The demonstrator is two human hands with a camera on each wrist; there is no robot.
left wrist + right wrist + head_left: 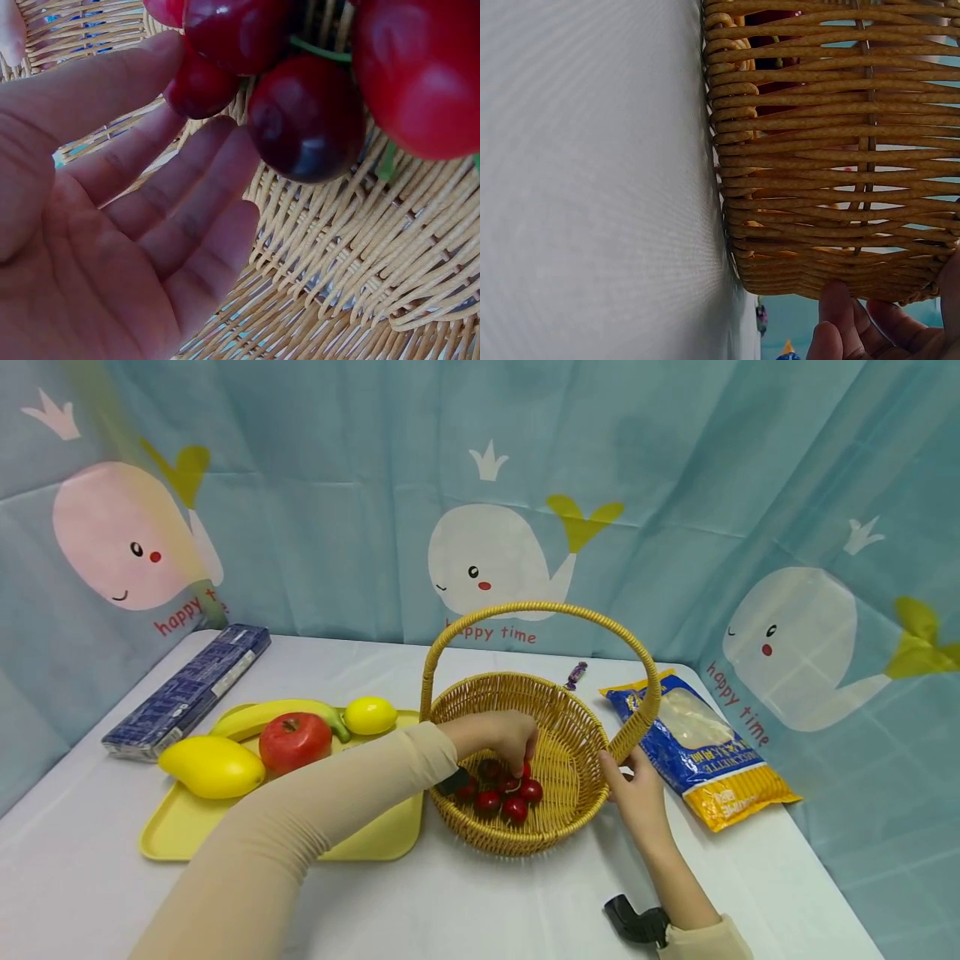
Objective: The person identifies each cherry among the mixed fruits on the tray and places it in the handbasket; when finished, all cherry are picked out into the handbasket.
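A wicker basket [558, 777] with a tall arched handle stands on the table, with several dark red cherries [515, 810] at its left side. My left hand [506, 737] reaches down into it from the left. In the left wrist view, that hand [112, 195] has its thumb and index fingertip at either side of a small cherry [202, 86]; larger cherries [307, 120] lie beside it. My right hand [637, 793] grips the basket's right rim near the handle's base. The right wrist view shows its fingers [840, 315] against the woven wall [817, 180].
Left of the basket, a yellow tray [375, 835] carries a banana [270, 714], an apple [295, 743], a lemon [370, 716] and a mango-like fruit [212, 767]. Behind it lies a dark blue pack [187, 693]. A blue-and-yellow bag [705, 743] lies right; a purple-wrapped candy [576, 676] lies behind.
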